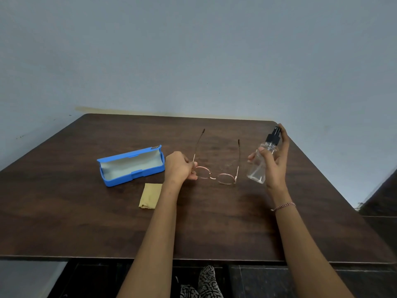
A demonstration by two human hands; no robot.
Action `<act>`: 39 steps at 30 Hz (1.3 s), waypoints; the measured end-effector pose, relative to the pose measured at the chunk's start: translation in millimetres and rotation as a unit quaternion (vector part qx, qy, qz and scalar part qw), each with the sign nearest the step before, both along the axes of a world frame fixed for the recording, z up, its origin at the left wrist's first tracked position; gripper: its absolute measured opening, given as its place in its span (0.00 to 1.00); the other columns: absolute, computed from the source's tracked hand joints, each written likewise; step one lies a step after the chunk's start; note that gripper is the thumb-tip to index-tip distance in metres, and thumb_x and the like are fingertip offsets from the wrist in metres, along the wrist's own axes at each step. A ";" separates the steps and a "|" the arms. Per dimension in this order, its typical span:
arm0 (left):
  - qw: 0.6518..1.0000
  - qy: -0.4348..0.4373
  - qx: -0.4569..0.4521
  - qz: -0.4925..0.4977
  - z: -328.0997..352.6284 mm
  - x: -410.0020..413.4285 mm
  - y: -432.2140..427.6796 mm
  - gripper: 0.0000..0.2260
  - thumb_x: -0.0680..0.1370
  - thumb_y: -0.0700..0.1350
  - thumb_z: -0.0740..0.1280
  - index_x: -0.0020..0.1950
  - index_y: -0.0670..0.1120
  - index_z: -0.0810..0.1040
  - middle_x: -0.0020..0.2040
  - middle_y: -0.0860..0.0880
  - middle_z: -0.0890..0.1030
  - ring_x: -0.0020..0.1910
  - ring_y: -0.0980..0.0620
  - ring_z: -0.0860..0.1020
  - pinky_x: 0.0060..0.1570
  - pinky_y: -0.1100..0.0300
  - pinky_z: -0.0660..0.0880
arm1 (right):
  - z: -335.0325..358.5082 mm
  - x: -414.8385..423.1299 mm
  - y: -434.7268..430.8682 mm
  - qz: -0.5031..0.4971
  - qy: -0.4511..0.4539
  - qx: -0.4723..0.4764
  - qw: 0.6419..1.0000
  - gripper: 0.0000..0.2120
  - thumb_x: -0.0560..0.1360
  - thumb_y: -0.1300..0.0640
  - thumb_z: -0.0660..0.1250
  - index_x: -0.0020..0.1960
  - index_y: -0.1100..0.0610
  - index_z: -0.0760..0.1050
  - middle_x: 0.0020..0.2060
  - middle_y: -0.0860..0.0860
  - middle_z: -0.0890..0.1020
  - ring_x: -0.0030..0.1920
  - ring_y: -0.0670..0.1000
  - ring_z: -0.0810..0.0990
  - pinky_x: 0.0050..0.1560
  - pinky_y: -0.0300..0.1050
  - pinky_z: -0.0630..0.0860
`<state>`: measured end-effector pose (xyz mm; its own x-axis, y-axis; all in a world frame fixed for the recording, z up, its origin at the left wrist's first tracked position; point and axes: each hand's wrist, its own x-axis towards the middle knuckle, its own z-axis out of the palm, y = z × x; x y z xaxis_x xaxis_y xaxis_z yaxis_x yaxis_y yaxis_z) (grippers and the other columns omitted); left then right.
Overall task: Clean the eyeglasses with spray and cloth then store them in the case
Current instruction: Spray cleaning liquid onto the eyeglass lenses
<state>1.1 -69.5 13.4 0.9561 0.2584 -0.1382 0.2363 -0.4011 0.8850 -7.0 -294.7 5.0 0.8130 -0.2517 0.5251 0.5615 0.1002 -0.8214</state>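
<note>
The left hand (179, 166) covers the left hinge and part of the lens rim of the glasses (226, 179). Right of the glasses, the right hand (276, 160) hides the far side of the bottle (257, 166). Left of the glasses, the left forearm (159, 222) overlaps the right edge of the cloth (150, 195), and the mark on the lid of the case (131, 167) is too small to read. Both forearms run off the bottom edge.

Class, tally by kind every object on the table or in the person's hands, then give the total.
Eyeglasses: 1
Spray bottle: 1
Blue case: 1
Yellow cloth: 1
Total: 4
</note>
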 end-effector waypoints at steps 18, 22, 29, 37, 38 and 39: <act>0.930 -0.367 0.021 -0.025 -17.5 26.5 -33.6 0.07 0.72 0.42 0.74 0.40 0.52 0.78 0.34 0.61 0.77 0.36 0.60 0.78 0.36 0.74 0.72 | -15.5 2.8 27.2 -0.077 0.012 -0.381 0.921 0.30 0.71 0.58 0.67 0.65 0.35 0.61 0.45 0.40 0.79 0.33 0.43 0.77 0.33 0.29 0.70; 0.919 -0.392 0.004 -0.025 -17.3 25.1 -32.5 0.05 0.72 0.41 0.74 0.41 0.48 0.79 0.34 0.59 0.77 0.36 0.60 0.78 0.36 0.73 0.73 | -14.5 2.5 29.7 -0.125 0.027 -0.393 0.910 0.29 0.70 0.60 0.66 0.62 0.37 0.61 0.43 0.35 0.78 0.37 0.44 0.79 0.38 0.35 0.72; 0.910 -0.414 -0.008 -0.024 -15.5 22.2 -30.5 0.03 0.72 0.41 0.73 0.42 0.45 0.81 0.36 0.55 0.79 0.37 0.59 0.78 0.36 0.71 0.74 | -13.7 -0.6 33.6 -0.172 0.033 -0.408 0.896 0.28 0.70 0.60 0.66 0.62 0.37 0.60 0.44 0.38 0.77 0.38 0.46 0.80 0.40 0.43 0.76; 0.904 -0.425 -0.007 -0.039 -17.5 24.5 -31.8 0.06 0.72 0.42 0.74 0.41 0.50 0.79 0.35 0.61 0.78 0.36 0.59 0.79 0.36 0.71 0.74 | -13.0 0.0 30.2 -0.178 0.045 -0.412 0.893 0.32 0.69 0.60 0.67 0.64 0.35 0.60 0.43 0.36 0.77 0.38 0.45 0.78 0.37 0.36 0.72; 0.905 -0.424 -0.010 -0.037 -18.0 24.8 -31.8 0.06 0.72 0.42 0.73 0.40 0.51 0.78 0.35 0.61 0.78 0.37 0.58 0.79 0.37 0.69 0.75 | -13.1 1.0 29.4 -0.184 0.049 -0.408 0.893 0.31 0.69 0.60 0.67 0.64 0.36 0.60 0.43 0.37 0.77 0.38 0.45 0.78 0.37 0.37 0.72; 0.907 -0.419 -0.017 -0.033 -18.6 25.2 -31.6 0.06 0.72 0.42 0.73 0.40 0.51 0.78 0.35 0.60 0.78 0.37 0.57 0.80 0.37 0.65 0.77 | -13.3 1.8 27.4 -0.194 0.056 -0.402 0.893 0.31 0.69 0.60 0.67 0.63 0.36 0.60 0.42 0.39 0.77 0.37 0.46 0.78 0.37 0.39 0.71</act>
